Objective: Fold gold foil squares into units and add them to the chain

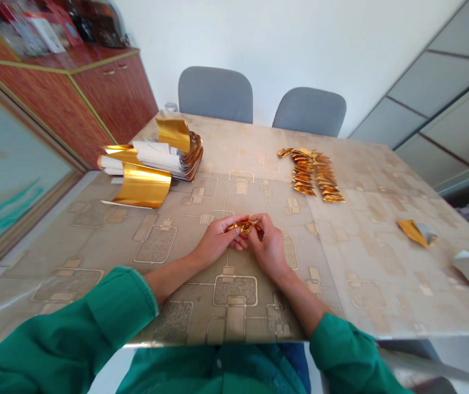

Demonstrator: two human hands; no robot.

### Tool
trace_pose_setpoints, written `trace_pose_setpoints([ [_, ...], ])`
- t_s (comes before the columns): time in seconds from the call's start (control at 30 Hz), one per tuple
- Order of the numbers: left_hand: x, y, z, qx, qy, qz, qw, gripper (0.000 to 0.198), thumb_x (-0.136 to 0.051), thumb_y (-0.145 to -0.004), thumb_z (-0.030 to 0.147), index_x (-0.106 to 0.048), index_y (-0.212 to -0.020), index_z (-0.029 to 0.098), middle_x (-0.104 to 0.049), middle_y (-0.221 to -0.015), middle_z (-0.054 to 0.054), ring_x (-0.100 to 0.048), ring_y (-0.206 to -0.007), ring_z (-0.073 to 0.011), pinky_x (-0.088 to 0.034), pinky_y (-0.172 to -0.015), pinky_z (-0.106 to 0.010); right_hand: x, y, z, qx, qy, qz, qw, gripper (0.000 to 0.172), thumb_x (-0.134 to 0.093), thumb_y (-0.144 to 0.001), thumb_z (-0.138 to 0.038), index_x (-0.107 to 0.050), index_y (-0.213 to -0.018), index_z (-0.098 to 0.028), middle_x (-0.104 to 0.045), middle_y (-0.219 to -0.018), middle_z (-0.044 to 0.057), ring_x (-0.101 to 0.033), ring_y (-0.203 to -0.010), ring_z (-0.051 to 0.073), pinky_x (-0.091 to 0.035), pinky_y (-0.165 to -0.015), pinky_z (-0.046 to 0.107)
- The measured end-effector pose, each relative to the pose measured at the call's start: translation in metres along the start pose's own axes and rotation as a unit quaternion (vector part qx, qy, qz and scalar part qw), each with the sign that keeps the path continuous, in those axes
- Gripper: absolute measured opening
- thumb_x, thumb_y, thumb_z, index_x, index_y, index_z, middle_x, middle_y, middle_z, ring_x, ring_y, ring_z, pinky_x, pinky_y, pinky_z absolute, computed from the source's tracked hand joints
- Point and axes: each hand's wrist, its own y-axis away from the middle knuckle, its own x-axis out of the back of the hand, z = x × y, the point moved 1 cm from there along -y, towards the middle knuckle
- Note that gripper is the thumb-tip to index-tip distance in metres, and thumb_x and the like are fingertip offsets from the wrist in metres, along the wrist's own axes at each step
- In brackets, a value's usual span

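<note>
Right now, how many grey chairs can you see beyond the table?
2. One grey chair behind the far edge of the table, the other grey chair just to its right. Only their backs show; more could be out of view.

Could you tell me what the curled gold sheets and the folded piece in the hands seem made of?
The curled sheets look like thin paper with a mirror-gold foil face: they bend softly, shine and show white backs. The folded piece between the left hand and right hand seems the same foil paper, though small to judge.
</note>
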Motion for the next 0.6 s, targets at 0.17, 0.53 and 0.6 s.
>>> trace_pose_setpoints([
  [0.17,0.0031,-0.0018,-0.0026,0.027,0.049,-0.017,0.998,0.054,-0.061,-0.085,0.022,-0.054,-0.137,0.009,-0.074,-0.09,-0.01,-0.072,-0.072,-0.0162,-0.057,-0.068,-0.027,0.0037,-0.0006,-0.0015,-0.016,-0.02,-0.005,1.0,0.013,-0.045,-0.09,-0.024,-0.052,-0.1,-0.021,-0.068,-0.077,0.0,-0.062,-0.063,0.015,-0.046,-0.061,0.026],
  [0.53,-0.0018,-0.0014,-0.0047,0.024,0.014,0.027,0.999,0.052,-0.054,-0.084,0.014,-0.054,-0.135,0.006,-0.073,-0.085,-0.008,-0.071,-0.066,-0.0139,-0.057,-0.064,-0.025,0.0023,-0.001,0.0025,-0.005,0.02,-0.007,1.0,0.014,-0.046,-0.086,-0.022,-0.052,-0.098,-0.022,-0.059,-0.063,-0.006,-0.054,-0.054,0.013,-0.039,-0.054,0.024],
  [0.6,-0.0027,-0.0013,-0.0044,0.026,0.005,0.037,0.999,0.052,-0.052,-0.085,0.014,-0.053,-0.137,0.006,-0.073,-0.087,-0.009,-0.071,-0.066,-0.0134,-0.057,-0.064,-0.025,0.0036,-0.0014,0.0029,-0.005,0.024,0.002,1.0,0.014,-0.047,-0.084,-0.022,-0.052,-0.096,-0.022,-0.05,-0.057,-0.008,-0.049,-0.049,0.012,-0.035,-0.051,0.023],
])
